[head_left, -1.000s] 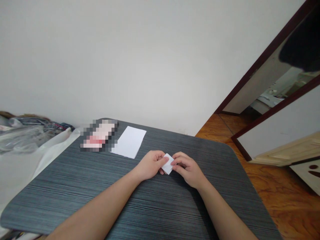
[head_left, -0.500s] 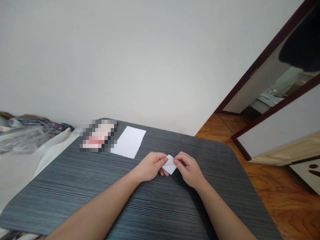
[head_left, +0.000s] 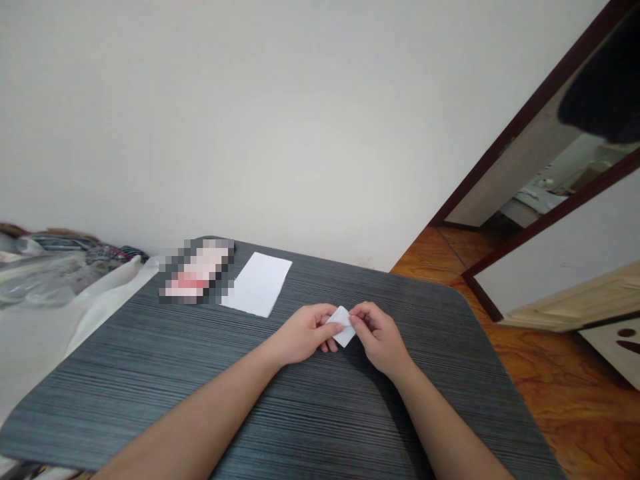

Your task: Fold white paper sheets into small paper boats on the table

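A small folded white paper (head_left: 344, 327) is held between both of my hands just above the dark striped table (head_left: 200, 393). My left hand (head_left: 305, 331) pinches its left edge with thumb and curled fingers. On the other side, my right hand (head_left: 377, 335) pinches the right edge, fingers closed. Both forearms reach in from the bottom of the view.
A flat white sheet (head_left: 259, 284) lies on the table's far side, beside a blurred pink and white object (head_left: 197, 271). Clear plastic and cloth clutter (head_left: 45, 273) lie off the table's left. To the right are a wooden floor (head_left: 560, 373) and a doorway.
The small paper has turned slightly between my fingers and shifted a little right. My right fingers have moved up onto its edge. The arms have hardly moved.
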{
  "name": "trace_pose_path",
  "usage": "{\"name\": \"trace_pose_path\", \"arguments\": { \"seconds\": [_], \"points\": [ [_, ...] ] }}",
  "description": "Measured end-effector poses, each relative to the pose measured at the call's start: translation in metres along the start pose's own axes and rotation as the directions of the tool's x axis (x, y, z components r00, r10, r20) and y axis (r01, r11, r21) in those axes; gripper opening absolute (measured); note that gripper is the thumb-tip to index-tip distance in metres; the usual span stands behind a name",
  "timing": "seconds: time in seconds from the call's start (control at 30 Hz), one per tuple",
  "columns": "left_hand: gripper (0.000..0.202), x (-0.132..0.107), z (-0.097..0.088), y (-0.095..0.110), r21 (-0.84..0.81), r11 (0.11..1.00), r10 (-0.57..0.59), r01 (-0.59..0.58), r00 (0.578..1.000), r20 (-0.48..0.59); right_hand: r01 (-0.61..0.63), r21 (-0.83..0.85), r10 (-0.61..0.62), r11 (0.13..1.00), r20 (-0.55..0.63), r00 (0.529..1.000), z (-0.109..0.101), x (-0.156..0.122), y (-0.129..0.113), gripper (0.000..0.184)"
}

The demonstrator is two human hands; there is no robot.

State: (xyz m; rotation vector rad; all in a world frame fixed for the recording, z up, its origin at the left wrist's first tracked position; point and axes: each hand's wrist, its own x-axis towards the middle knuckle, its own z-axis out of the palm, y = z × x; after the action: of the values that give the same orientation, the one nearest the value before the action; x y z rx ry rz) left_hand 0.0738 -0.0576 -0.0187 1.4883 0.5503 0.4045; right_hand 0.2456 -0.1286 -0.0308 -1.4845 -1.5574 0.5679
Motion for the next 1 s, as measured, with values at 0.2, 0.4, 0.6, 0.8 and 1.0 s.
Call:
{"name": "trace_pose_path", "arguments": {
  "seconds": [0.2,0.4,0.6,0.8,1.0],
  "points": [
    [0.026,0.000,0.000,-0.003,0.034,0.999,-0.006,0.006,1.000,-0.015,-0.025,0.036,0.025,0.999,0.008,1.000,0.002,-0.001,0.002,0.009],
    [0.029,0.000,0.000,-0.004,0.058,0.998,-0.008,0.009,1.000,-0.017,-0.033,0.050,0.032,0.998,0.011,0.999,0.002,-0.002,0.004,0.011],
    [0.030,-0.001,-0.001,-0.005,0.079,0.997,0.011,-0.009,1.000,-0.026,-0.058,-0.002,0.058,0.998,0.075,0.995,-0.001,0.000,0.001,0.016],
    [0.033,-0.001,0.000,-0.005,0.109,0.994,0.027,-0.018,0.996,-0.080,-0.103,-0.077,0.112,0.992,0.123,0.986,-0.004,0.001,-0.004,0.030],
    [0.032,-0.001,0.000,-0.005,0.131,0.991,0.035,-0.022,0.994,-0.099,-0.134,-0.025,0.136,0.991,0.138,0.981,-0.002,0.001,-0.006,0.028]
  ]
}}
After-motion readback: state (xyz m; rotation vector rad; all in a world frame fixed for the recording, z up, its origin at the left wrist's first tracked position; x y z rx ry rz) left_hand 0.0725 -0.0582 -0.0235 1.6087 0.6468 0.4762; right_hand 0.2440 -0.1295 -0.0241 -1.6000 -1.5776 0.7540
